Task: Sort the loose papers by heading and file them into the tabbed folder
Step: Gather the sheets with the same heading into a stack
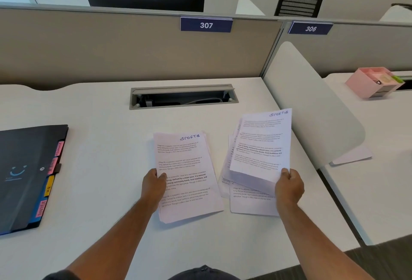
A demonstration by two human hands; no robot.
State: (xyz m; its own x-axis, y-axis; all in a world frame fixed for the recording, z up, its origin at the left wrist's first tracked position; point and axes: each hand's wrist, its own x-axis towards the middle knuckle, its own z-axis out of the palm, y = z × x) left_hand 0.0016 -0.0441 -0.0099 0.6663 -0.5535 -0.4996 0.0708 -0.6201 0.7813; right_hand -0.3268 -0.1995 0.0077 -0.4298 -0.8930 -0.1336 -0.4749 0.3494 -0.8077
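- Head view: we see our left hand [153, 185] with its grip on the left edge of a stack of white printed sheets [187, 177] lying on the white table [100, 137]; the thumb lies on top, and the top sheet carries the handwritten heading "SPORTS".
- Our right hand [289, 185] pinches the lower edge of a single white printed sheet [262, 143], also headed "SPORTS", thumb over the paper and the sheet lifted off the table and tilted up towards us.
- Under and just beside that lifted sheet lies a looser, fanned pile of white printed papers [252, 201]; its headings are hidden from us.
- The dark, closed tabbed folder [29, 172] with pink, yellow and blue side tabs lies at the table's left, well apart from both piles.
- We judge that sorting is under way: a "SPORTS" stack is forming, and the raised sheet looks bound for it.
- We judge that the loose pile is not yet sorted and nothing shows as filed, since the folder sits closed.
- One more white sheet [352, 157] lies by the curved divider at the right.
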